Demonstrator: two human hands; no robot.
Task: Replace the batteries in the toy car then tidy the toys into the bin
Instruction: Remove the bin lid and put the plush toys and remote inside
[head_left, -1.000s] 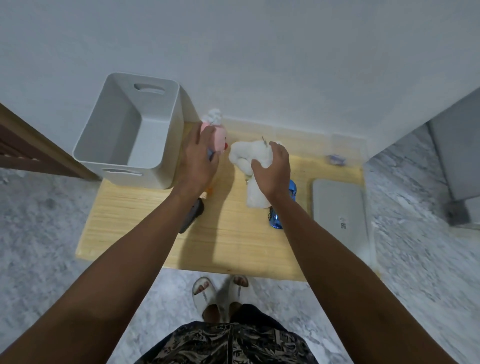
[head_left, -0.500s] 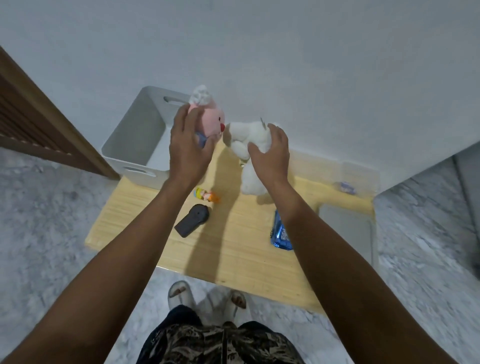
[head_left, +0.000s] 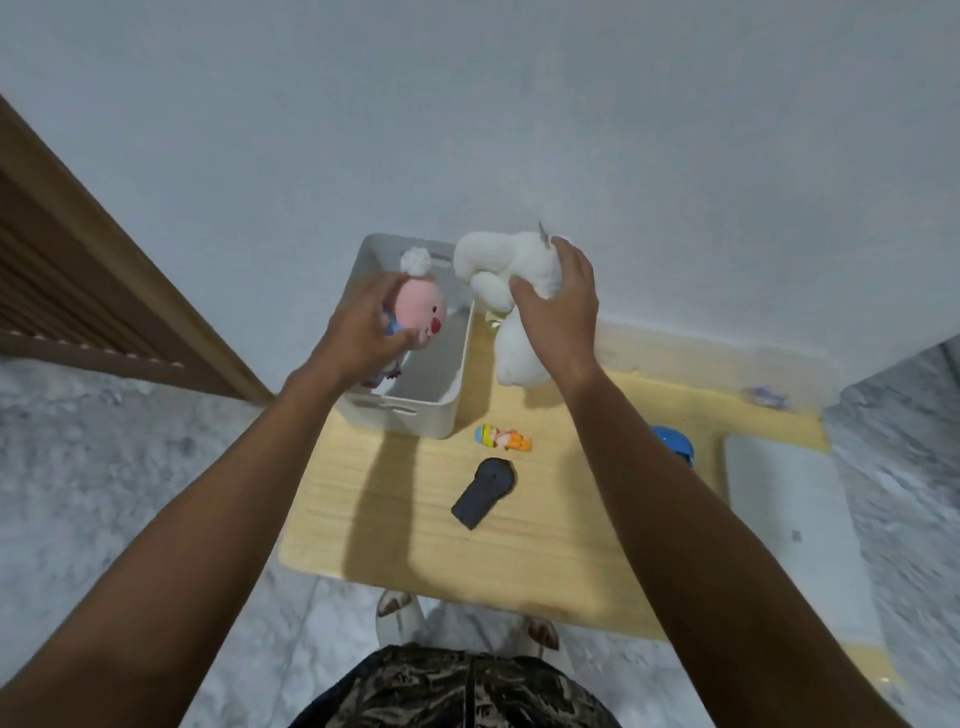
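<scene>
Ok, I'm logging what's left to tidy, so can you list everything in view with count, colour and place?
bin: 1, white, far left corner of the table
pink doll: 1, pink with white tuft, held over the bin
white plush: 1, white, held above the table just right of the bin
small figure: 1, yellow and orange, lying on the table near the bin
remote: 1, dark grey, on the table nearer the person
toy car: 1, blue, mostly hidden behind the right forearm
flat pad: 1, light grey, right end of the table
table: 1, light wood, against the wall
left hand: grips the pink doll
right hand: grips the white plush
</scene>
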